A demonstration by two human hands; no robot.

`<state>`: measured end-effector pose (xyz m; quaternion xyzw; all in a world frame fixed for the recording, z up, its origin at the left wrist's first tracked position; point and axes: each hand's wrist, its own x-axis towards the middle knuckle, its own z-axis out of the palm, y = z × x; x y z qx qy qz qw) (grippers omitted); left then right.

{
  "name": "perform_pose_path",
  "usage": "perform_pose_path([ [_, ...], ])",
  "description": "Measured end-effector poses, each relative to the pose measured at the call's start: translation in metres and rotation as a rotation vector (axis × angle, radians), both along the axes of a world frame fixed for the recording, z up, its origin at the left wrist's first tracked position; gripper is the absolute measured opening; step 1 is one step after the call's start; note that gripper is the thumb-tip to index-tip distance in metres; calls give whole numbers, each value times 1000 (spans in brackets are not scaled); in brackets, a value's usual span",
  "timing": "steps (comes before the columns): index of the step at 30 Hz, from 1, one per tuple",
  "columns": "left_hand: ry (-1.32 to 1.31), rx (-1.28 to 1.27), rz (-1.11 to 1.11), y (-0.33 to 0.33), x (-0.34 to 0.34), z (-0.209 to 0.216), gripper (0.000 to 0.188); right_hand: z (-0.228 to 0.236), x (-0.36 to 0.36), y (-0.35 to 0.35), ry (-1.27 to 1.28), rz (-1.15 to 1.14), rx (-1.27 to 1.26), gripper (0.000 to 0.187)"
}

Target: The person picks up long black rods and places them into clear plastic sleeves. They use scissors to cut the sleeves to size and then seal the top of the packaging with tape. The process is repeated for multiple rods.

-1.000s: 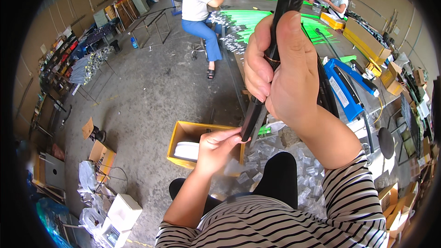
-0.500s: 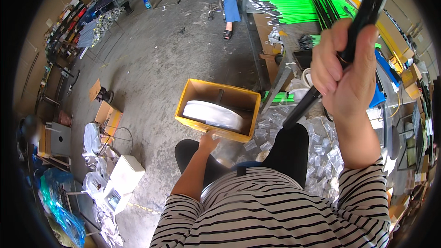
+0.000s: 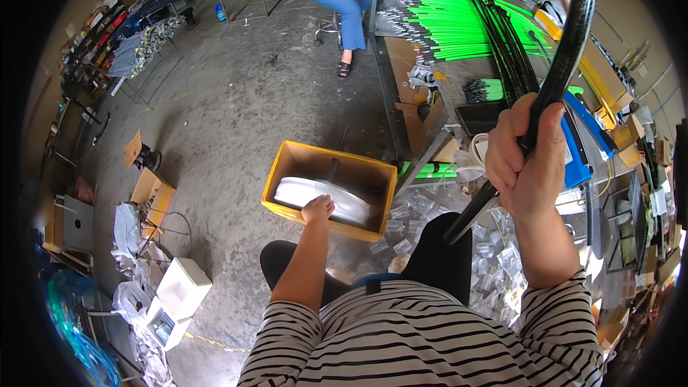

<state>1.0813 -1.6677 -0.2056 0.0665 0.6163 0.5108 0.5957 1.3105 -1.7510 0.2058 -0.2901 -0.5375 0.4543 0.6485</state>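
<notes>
My right hand (image 3: 532,161) is wrapped round a long glossy black rod (image 3: 566,72), held up at a slant. The rod's lower end is above my right thigh, and its upper end runs out at the top of the picture. My left hand (image 3: 317,209) is over the near side of a yellow-edged cardboard box (image 3: 387,204), with its fingers curled in. Just beneath that hand lies a large white roll (image 3: 352,206) inside the box. Whether the left fingers pinch part of the roll is too small to tell.
Many bright green rods (image 3: 459,29) and a bundle of black rods (image 3: 505,50) cover the table at the far right. Clear plastic pieces (image 3: 494,251) litter the floor by my right leg. A person (image 3: 344,0) sits beyond the box. A white foam box (image 3: 184,283) stands at left.
My left hand has moved from the box's near edge up over the white roll. My right hand has lowered with the black rod. The whole view has shifted slightly.
</notes>
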Motion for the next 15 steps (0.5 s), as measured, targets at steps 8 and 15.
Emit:
perform_pose_path([
  [8, 81, 715, -389, -17, -21, 196, 9, -62, -24, 18, -187, -90, -32, 24],
  [15, -1, 905, -704, -53, -22, 289, 6, -85, -41, 29, -328, -32, -37, 36],
])
